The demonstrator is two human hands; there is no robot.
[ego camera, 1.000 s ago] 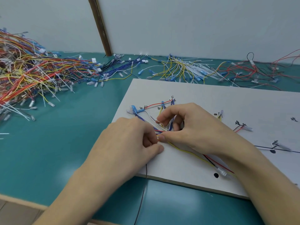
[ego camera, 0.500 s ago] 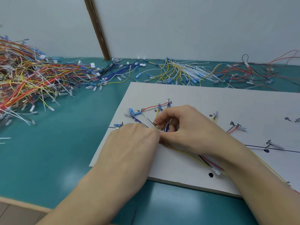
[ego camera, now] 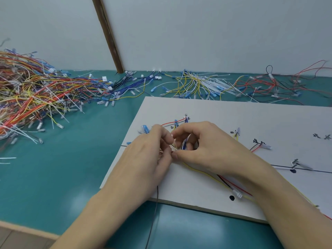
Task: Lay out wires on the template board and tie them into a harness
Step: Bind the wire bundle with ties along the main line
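Wires [ego camera: 181, 148] sit bunched at frame centre on the white board [ego camera: 215, 112], right where both hands meet. Left hand [ego camera: 147, 159] has fingers curled, thumb and forefinger pinching the bundle at the junction. Right hand [ego camera: 203, 148] is curled too, thumb tip against the same spot, index arched over blue strands; pinching the bundle. Yellow, red and black leads [ego camera: 222, 178] run out from under the right palm toward lower right, ending at a clear plug [ego camera: 237, 194] beside a black dot [ego camera: 232, 198]. Small black handwritten marks [ego camera: 321, 136] on the board at right, too small to read. Black drawn line [ego camera: 319, 171] crosses the board's right side. Big tangled wire heap [ego camera: 34, 97] at upper left on the teal table [ego camera: 53, 168]; yellow and white loose leads [ego camera: 197, 85] top centre, red and black ones [ego camera: 274, 85] upper right. Brown stick [ego camera: 107, 35] leans on the wall.
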